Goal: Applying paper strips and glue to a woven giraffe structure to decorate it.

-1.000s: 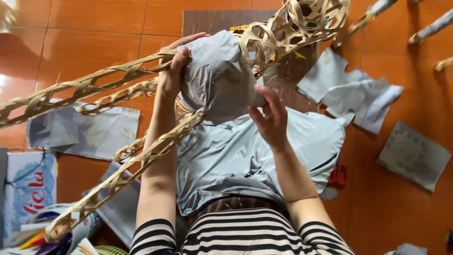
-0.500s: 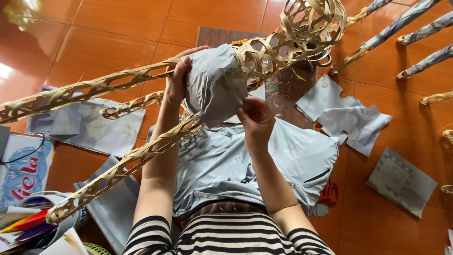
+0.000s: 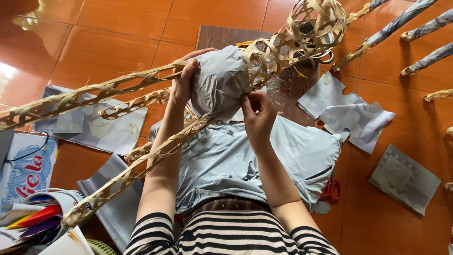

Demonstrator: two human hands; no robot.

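Two hands press grey paper onto a woven bamboo frame held above the lap.

The left hand [image 3: 184,82] cups the grey paper covering [image 3: 219,82] at its 9 o'clock side, grip clamped on it with fingers curled over the top. The right hand [image 3: 257,115] pinches the paper's lower edge at 5 o'clock, grip together on it. The covering wraps the middle of the woven bamboo frame [image 3: 292,40], whose open ball sits at 1 o'clock and whose long legs [image 3: 89,99] run toward 8 o'clock. Loose grey paper pieces [image 3: 351,115] lie on the orange tiled floor [image 3: 118,33] at 3 o'clock, red scissors [image 3: 331,189] beside the lap.
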